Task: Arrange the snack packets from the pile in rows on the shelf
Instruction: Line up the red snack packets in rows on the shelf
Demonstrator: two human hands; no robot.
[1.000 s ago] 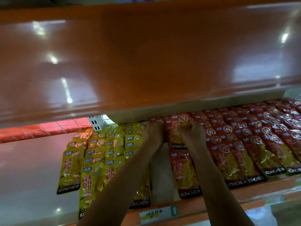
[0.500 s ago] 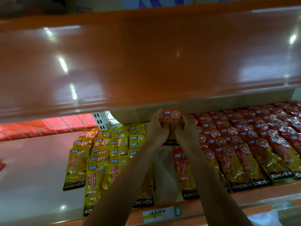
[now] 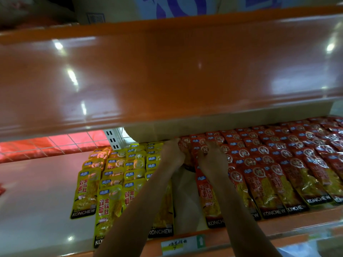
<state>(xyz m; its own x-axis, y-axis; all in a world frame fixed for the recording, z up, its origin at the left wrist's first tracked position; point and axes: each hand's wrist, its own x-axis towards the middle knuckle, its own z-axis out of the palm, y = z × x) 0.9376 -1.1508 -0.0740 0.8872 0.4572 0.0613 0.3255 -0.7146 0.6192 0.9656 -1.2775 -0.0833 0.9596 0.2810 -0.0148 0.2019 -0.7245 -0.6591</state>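
You are gripping a red packet [image 3: 187, 152] with both hands: your left hand [image 3: 171, 154] is curling round its 9 o'clock edge and your right hand [image 3: 212, 160] is pinching its 3 o'clock edge. It is sitting deep at 12 o'clock on the shelf [image 3: 37, 191], with yellow rows [image 3: 115, 182] lying at its 9 o'clock and red rows [image 3: 278, 164] at its 3 o'clock.

Two hands are in view, the left hand [image 3: 171, 154] and the right hand [image 3: 213, 162], with one held red packet [image 3: 185, 151] between them. Yellow packets [image 3: 109, 206] form four overlapping columns. Red packets [image 3: 274, 186] show at least five columns reaching the front edge of the shelf [image 3: 37, 191]. Exact packet totals cannot be told. There is one price label [image 3: 182, 244] and one upper shelf [image 3: 167, 71].
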